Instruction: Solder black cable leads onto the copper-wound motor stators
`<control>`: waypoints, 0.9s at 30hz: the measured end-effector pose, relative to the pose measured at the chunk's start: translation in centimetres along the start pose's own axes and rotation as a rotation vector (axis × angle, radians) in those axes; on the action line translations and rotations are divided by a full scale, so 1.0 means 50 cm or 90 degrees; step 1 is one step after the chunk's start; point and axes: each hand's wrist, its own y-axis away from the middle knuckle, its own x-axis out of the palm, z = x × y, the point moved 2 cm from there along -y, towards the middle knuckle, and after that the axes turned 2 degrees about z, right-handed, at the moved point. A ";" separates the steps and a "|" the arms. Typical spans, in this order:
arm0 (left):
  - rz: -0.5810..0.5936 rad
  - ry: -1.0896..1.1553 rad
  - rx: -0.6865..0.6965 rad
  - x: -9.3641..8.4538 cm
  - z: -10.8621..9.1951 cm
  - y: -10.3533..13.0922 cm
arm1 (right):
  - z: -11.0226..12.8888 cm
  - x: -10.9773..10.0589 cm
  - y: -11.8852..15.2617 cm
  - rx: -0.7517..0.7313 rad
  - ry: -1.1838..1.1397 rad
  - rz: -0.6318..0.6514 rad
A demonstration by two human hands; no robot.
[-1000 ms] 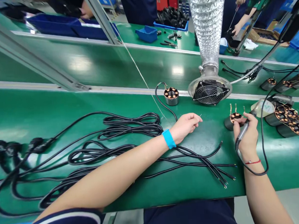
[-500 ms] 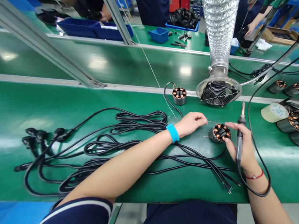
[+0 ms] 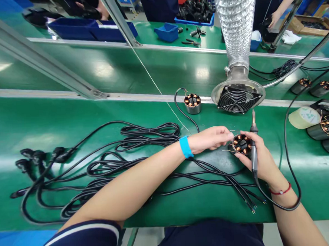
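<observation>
Bright blue left wristband [image 3: 186,147].

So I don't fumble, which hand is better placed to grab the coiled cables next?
Probably left: the left hand is nearer the coiled cables, while the right hand holds the soldering iron and the copper-wound ring.

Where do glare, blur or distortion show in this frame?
Head view: glare patches on the green table and the panel behind; the plugs at left look soft; the post at upper left looks stretched, likely by the wide lens.
</observation>
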 end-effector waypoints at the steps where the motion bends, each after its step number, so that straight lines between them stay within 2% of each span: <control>1: 0.005 -0.051 -0.011 -0.002 -0.001 0.004 | -0.002 -0.002 0.001 0.004 0.004 -0.008; 4: 0.033 -0.137 -0.014 -0.004 -0.001 0.008 | -0.004 -0.003 0.004 0.008 0.015 -0.019; 10: 0.039 0.055 -0.023 0.011 0.017 -0.010 | 0.002 0.001 0.001 -0.029 0.028 -0.015; 12: 0.029 0.065 -0.017 0.014 0.016 -0.011 | 0.002 0.000 -0.001 -0.021 0.026 -0.019; 15: 0.024 -0.039 -0.011 0.008 0.009 -0.002 | 0.002 -0.006 -0.001 -0.003 0.018 -0.034; 19: 0.062 -0.233 0.005 0.000 0.004 0.011 | 0.003 -0.007 0.000 0.008 0.019 -0.027; 24: 0.081 -0.146 0.034 0.016 0.018 0.000 | 0.002 -0.002 -0.004 -0.017 0.043 -0.009; 26: 0.076 -0.187 0.050 0.029 0.025 -0.002 | -0.005 -0.005 -0.004 -0.024 0.047 -0.009; 27: 0.071 -0.255 0.059 0.037 0.028 -0.001 | -0.009 -0.009 -0.004 -0.018 0.048 -0.012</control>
